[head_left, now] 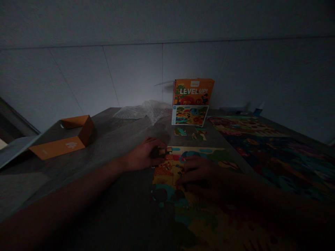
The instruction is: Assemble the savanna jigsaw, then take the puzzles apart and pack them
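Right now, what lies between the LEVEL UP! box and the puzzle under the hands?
In the head view, loose puzzle pieces lie on the table between them.

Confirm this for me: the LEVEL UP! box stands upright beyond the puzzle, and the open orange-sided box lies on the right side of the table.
Not quite: the head view shows the open orange-sided box on the left side of the table. The LEVEL UP! box does stand upright beyond the puzzle.
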Demonstrator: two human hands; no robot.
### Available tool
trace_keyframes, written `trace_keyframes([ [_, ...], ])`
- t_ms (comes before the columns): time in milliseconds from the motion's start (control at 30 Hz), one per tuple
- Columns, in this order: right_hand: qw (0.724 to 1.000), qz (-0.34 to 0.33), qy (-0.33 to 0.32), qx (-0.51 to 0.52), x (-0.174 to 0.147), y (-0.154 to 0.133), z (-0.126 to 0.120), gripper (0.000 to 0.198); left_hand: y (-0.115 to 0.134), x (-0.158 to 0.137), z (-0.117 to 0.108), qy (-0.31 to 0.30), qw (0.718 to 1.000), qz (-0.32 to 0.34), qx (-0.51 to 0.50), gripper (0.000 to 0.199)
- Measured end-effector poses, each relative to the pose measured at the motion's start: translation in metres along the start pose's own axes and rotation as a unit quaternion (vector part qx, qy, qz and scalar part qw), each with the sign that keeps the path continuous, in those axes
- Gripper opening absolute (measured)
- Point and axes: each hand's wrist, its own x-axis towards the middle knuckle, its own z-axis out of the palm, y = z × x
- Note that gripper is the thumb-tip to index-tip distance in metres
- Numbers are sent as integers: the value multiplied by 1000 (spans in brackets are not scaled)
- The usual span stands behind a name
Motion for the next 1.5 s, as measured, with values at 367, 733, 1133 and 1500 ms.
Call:
trace_keyframes([
  [367, 997, 36, 56, -40, -2, 4, 2, 23, 15, -7, 1, -22, 997, 27, -72, 59],
  [733, 996, 16, 89, -8, 3, 0, -1, 28, 31, -14, -2, -34, 992, 105, -64, 55],
  [1133, 974, 127, 168, -85, -3, 13, 6, 28, -32, -5, -27, 60, 988, -98, 100, 51],
  [1500, 984, 97, 125, -76, -2, 12, 6, 25, -37, -2, -24, -12, 990, -86, 109, 42],
])
